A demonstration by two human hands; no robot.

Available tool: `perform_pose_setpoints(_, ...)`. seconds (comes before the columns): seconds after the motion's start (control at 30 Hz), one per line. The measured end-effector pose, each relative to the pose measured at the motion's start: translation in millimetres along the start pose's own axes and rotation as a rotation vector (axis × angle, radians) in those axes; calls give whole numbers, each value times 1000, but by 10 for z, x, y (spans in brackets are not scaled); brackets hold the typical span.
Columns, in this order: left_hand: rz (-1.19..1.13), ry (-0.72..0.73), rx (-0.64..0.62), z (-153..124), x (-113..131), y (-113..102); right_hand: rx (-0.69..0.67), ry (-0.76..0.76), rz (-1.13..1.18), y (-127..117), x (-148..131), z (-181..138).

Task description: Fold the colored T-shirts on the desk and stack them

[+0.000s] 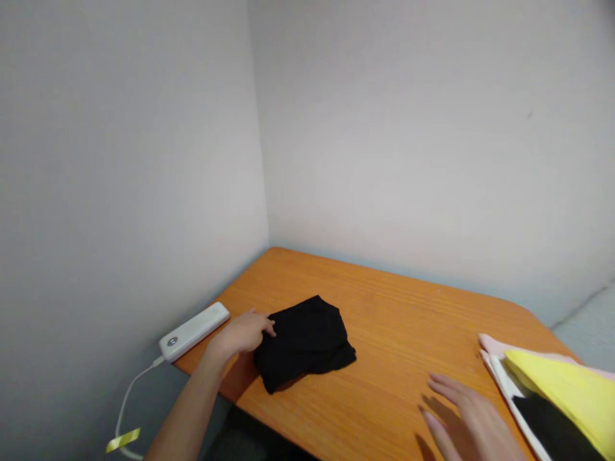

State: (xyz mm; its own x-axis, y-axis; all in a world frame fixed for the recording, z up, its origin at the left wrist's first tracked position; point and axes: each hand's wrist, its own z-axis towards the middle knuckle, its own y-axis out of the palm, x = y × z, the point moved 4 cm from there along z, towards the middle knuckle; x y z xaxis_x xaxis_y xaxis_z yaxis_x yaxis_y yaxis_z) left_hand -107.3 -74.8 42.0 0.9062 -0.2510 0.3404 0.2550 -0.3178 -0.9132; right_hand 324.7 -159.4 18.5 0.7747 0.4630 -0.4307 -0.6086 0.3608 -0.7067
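Pale walls [394,128] fill most of the frame, meeting in a corner left of the middle. Below them, an orange wood-grained surface [398,320] stretches from the centre to the lower right. At the lower right edge lies a cloth stack [567,390], showing yellow, pink, white and black layers and cut off by the frame.

Just below the centre sits a black cloth [307,342], bunched into a rough, flattened bundle with uneven edges. It looks light, soft and limp, unlikely to break or slide much, though a one-sided pull would probably loosen its layers. Two opposite edges, pinched through all the layers, seem the surest hold; its right corner, sticking out, offers an easy grip.

At the bundle's left edge the left hand [247,330] has its fingers on the fabric; whether they pinch it I cannot tell. Lower right, the right hand [473,410] is over the wood, thumb and fingers spread apart, with nothing visible between them.

Smaller still, a white power bank [195,331] lies along the left edge, its thin cable [127,394] hanging toward the lower left.
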Motion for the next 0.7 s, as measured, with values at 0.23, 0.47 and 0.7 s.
perform_pose_setpoints(0.23, 74, 139, 442, -121, 1037, 149, -160, 130, 144, 825, -689, 294)
perform_pose_setpoints(0.47, -419, 103, 431, -81, 1555, 648, -121, 196, 614, 959, -887, 245)
perform_pose_setpoints(0.7, -531, -49, 471, 29, 1345, 829, -77, 270, 761, 1061, -984, 253)
